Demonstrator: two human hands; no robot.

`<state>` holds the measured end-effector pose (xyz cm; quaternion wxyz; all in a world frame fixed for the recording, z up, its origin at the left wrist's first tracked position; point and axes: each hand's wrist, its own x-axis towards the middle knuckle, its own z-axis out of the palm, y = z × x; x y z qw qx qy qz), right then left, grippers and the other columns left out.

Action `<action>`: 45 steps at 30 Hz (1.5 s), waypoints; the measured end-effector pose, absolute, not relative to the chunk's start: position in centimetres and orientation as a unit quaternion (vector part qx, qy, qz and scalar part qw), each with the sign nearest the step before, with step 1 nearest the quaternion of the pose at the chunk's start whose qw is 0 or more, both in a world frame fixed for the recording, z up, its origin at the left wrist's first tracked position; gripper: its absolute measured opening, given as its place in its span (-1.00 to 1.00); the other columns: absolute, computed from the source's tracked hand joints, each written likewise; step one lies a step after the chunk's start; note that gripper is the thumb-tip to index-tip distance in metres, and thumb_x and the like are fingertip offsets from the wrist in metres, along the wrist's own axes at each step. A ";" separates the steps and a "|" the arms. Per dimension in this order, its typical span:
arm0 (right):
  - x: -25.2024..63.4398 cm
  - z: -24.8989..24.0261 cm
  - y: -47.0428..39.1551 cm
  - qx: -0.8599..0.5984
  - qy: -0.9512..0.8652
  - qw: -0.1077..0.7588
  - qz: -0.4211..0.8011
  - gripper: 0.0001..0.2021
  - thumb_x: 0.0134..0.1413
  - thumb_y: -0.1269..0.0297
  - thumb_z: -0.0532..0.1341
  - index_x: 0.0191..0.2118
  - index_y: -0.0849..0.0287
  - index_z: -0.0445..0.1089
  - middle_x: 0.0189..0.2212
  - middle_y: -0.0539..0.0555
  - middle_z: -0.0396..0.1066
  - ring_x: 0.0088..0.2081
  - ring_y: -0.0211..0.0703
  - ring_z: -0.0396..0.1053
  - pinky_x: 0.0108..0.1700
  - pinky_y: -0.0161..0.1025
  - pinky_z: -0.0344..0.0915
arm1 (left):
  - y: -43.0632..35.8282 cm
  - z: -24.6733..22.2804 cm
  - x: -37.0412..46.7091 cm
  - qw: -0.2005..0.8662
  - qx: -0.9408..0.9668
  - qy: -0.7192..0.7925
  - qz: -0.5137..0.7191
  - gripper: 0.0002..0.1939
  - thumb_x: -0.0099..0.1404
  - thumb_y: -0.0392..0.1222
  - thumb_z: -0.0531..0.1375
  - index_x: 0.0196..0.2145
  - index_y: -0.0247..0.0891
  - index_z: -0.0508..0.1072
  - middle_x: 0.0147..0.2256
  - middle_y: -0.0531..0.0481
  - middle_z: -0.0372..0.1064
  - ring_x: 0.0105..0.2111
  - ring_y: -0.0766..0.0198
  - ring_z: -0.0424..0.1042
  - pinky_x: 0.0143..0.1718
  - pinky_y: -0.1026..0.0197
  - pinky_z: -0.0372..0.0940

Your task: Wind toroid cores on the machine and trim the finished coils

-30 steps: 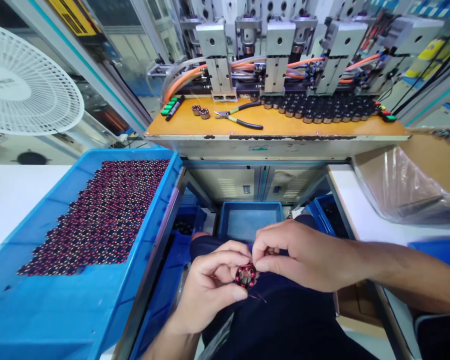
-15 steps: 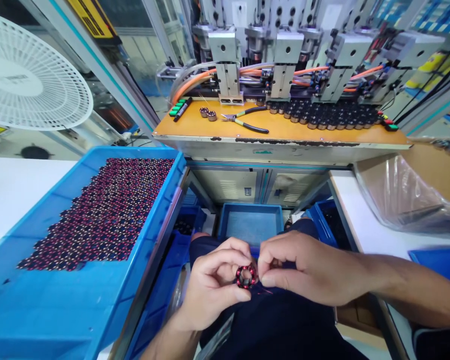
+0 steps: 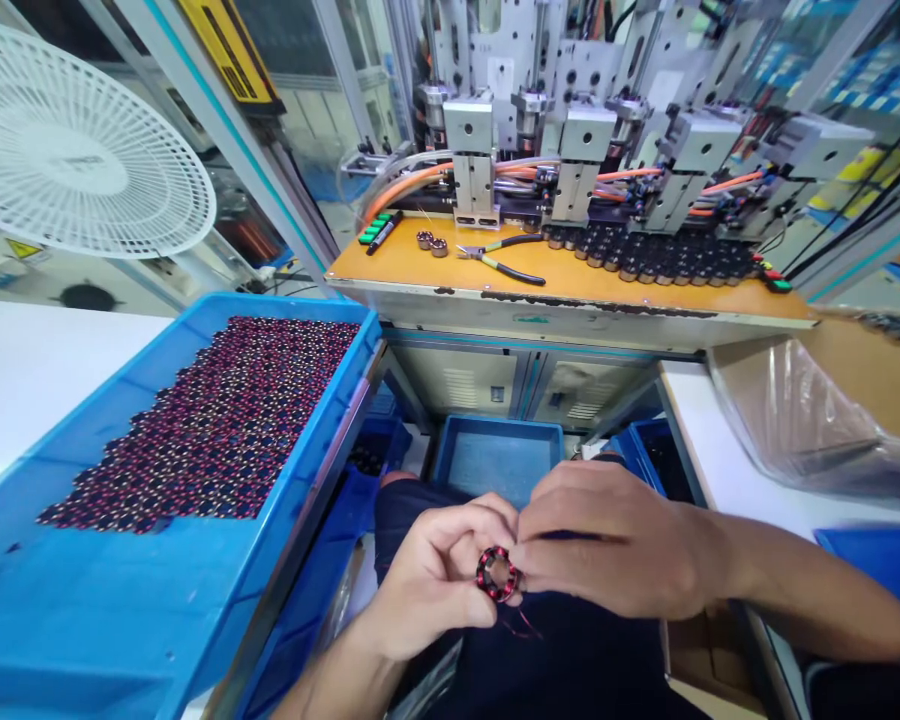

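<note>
My left hand (image 3: 439, 575) holds a small ring-shaped motor stator (image 3: 484, 575) between thumb and fingers, its open middle turned up towards me. Red wire windings go round the dark ring. My right hand (image 3: 615, 545) is closed in a pinch against the stator's right edge; what its fingertips grip is hidden. A thin red wire end (image 3: 526, 626) hangs below the stator. Both hands are above my lap.
At left, a blue tray (image 3: 217, 625) holds rows of red-wound stators (image 3: 217, 430). Pliers (image 3: 502, 262), a black marker (image 3: 382, 235) and many dark wound parts (image 3: 660, 255) lie on the orange machine ledge. A blue bin (image 3: 499, 450) stands below; a fan (image 3: 82, 150) is far left.
My right hand has turned over the stator's right side, its fingers now closer together and against the ring. The stator has tilted slightly, and the wire end shows more clearly. My view has shifted a little.
</note>
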<state>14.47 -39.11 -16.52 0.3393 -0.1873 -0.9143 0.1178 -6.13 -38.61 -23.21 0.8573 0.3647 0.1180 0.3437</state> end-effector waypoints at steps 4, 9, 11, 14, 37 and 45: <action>14.6 -16.7 -39.0 -0.174 -0.918 0.339 0.115 -0.90 0.29 0.46 0.18 -0.23 0.37 0.43 -0.33 0.15 0.48 -0.28 -0.17 0.37 -0.24 -0.22 0.36 | -38.7 -23.1 -6.2 0.864 0.353 0.124 0.336 -0.66 -0.01 -0.20 0.49 -0.23 -0.20 0.61 -0.25 0.05 0.33 -0.43 0.47 0.44 -0.37 0.41 0.42; 14.5 -17.5 -38.8 -0.167 -0.908 0.371 0.103 -0.92 0.26 0.48 0.19 -0.26 0.35 0.43 -0.36 0.14 0.49 -0.32 -0.19 0.39 -0.28 -0.23 0.35 | -38.6 -23.1 -6.2 0.858 0.367 0.129 0.335 -0.66 0.00 -0.19 0.49 -0.23 -0.20 0.61 -0.25 0.05 0.32 -0.45 0.48 0.44 -0.39 0.43 0.39; 14.2 -17.9 -39.0 -0.176 -0.892 0.404 0.101 -0.91 0.27 0.47 0.19 -0.27 0.35 0.43 -0.38 0.15 0.49 -0.36 -0.20 0.40 -0.33 -0.24 0.34 | -38.6 -23.0 -6.1 0.846 0.383 0.131 0.346 -0.66 0.00 -0.18 0.48 -0.22 -0.18 0.61 -0.25 0.05 0.32 -0.45 0.49 0.43 -0.40 0.44 0.37; 13.7 -18.5 -39.6 -0.210 -0.862 0.450 0.103 -0.86 0.30 0.46 0.16 -0.27 0.35 0.44 -0.40 0.15 0.50 -0.37 -0.22 0.43 -0.35 -0.27 0.35 | -38.5 -22.9 -6.0 0.799 0.432 0.147 0.391 -0.67 0.01 -0.18 0.48 -0.22 -0.16 0.62 -0.26 0.04 0.32 -0.44 0.50 0.37 -0.39 0.45 0.34; 12.1 -20.1 -40.9 -0.382 -0.772 0.506 0.048 -0.87 0.26 0.48 0.15 -0.32 0.24 0.40 -0.46 0.07 0.46 -0.45 -0.28 0.43 -0.38 -0.35 0.40 | -38.5 -23.1 -6.3 0.676 0.532 0.135 0.491 -0.68 0.18 -0.38 0.36 -0.11 -0.09 0.59 -0.06 -0.05 0.46 -0.31 0.34 0.55 -0.24 0.27 0.47; 13.0 -18.9 -42.3 -0.339 -0.826 0.443 0.080 -0.87 0.20 0.53 0.15 -0.30 0.18 0.39 -0.49 0.02 0.45 -0.46 -0.25 0.47 -0.41 -0.38 0.48 | -38.4 -23.5 -6.0 0.787 0.392 0.043 0.474 -0.63 0.08 -0.12 0.45 -0.15 -0.17 0.53 -0.24 -0.01 0.56 -0.05 0.17 0.51 0.04 0.10 0.32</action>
